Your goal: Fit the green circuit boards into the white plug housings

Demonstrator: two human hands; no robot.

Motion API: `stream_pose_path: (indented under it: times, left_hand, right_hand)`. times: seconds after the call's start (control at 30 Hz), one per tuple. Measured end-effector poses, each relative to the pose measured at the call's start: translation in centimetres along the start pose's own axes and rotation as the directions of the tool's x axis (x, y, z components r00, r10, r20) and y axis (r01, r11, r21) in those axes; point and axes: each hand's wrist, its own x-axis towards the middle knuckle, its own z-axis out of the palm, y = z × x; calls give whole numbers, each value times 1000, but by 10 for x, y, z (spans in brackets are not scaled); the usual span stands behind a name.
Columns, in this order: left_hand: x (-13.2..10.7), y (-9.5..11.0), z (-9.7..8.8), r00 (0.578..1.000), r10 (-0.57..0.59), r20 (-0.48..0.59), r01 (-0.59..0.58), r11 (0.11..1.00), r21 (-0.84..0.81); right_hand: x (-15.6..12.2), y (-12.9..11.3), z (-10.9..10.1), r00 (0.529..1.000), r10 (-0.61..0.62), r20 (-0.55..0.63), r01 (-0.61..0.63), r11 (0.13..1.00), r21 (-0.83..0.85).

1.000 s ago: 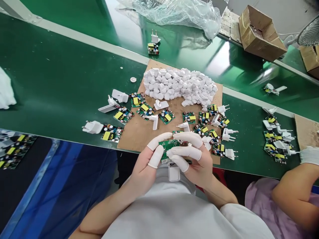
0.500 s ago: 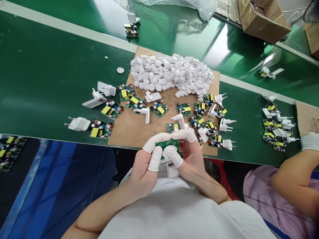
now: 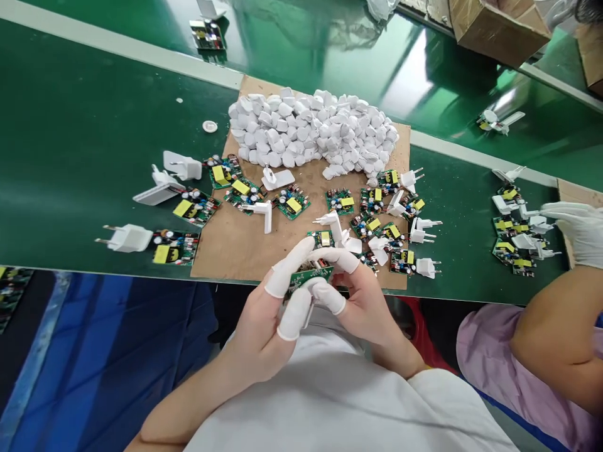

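Observation:
Close to my body, past the table's front edge, a green circuit board (image 3: 308,275) is tilted up between my two hands. My left hand (image 3: 268,317), wearing white finger cots, pinches its left side with thumb and forefinger. My right hand (image 3: 355,295), also in finger cots, grips the right side. Fingers cover much of the board, and a white piece below it is mostly hidden. Just beyond, on the cardboard sheet (image 3: 235,251), lie several circuit boards with yellow transformers, such as one board (image 3: 293,202), and white plug housings, such as one plug housing (image 3: 330,221).
A heap of small white pieces (image 3: 315,135) covers the cardboard's far part. More boards with plugs (image 3: 174,248) lie left. At right, a co-worker's gloved hand (image 3: 577,229) is beside another board cluster (image 3: 516,232). A cardboard box (image 3: 499,31) stands at the back right.
The board in my hands has tipped so that components on its far face show, and my left fingers have lifted and straightened. The co-worker's gloved hand has reached toward the boards at right.

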Motion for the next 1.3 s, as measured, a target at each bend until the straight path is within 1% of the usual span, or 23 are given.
stream_pose_path:
  times: [0.1,0.17,0.23,0.3,0.37,0.43,0.5,0.6,0.63,0.7,0.77,0.83,0.9,0.93,1.0,1.13,1.2,1.27,1.3]
  left_hand:
    - [-1,0,-2,995,70,77,-78,991,105]
    - [-1,-3,-3,987,132,89,-147,972,185]
    - [1,-7,-5,971,210,113,-233,935,268]
    - [4,-10,-7,962,243,124,-270,911,311]
    - [8,-10,-9,974,213,83,-228,930,288]
    - [11,-9,-9,990,140,16,-141,969,205]
    - [14,-7,-7,997,68,-25,-64,991,118]
    - [17,-6,-6,999,19,-34,-16,996,82]
    - [18,-6,-5,999,24,-24,-21,995,98]
    - [19,-6,-4,999,50,20,-53,988,145]
    - [18,-5,-1,996,70,53,-78,983,165]
    - [15,-5,4,998,64,20,-66,988,139]
    - [13,-6,7,998,56,-37,-52,993,104]
    - [13,-6,8,997,57,-46,-53,994,96]
    - [14,-7,8,997,82,-7,-81,992,96]
    - [19,-6,3,994,87,73,-96,987,128]
    - [23,-5,-1,986,87,143,-107,985,134]
    - [27,-5,-4,968,108,226,-137,984,115]
    - [28,-6,-5,962,115,247,-147,983,114]
  right_hand:
    - [-1,-4,0,998,-54,-10,54,998,-15]
    - [-1,-7,-1,997,-79,-8,78,996,-51]
    - [-2,-11,-3,995,-101,-11,100,990,-102]
    - [-2,-14,-5,993,-116,-35,110,983,-144]
    - [-1,-15,-7,991,-116,-65,104,981,-164]
    - [-1,-15,-9,991,-91,-94,75,984,-162]
    - [0,-14,-10,992,-51,-114,36,991,-129]
    - [0,-11,-9,996,-12,-93,8,999,-44]
    - [0,-10,-8,996,-20,-84,18,1000,-19]
    - [1,-8,-6,993,-78,-90,78,997,1]
    - [2,-6,-3,980,-154,-129,149,988,-45]
    - [4,-4,0,964,-208,-166,189,974,-125]
    - [4,-3,2,951,-240,-194,202,960,-194]
    - [5,-2,2,946,-252,-202,209,955,-212]
    - [5,-1,0,945,-267,-188,224,949,-222]
    - [7,-1,-3,960,-247,-135,216,954,-208]
    - [7,-1,-3,951,-270,-152,236,949,-209]
    - [8,-3,-2,943,-290,-165,251,942,-222]
    - [8,-4,-2,943,-290,-166,249,941,-230]
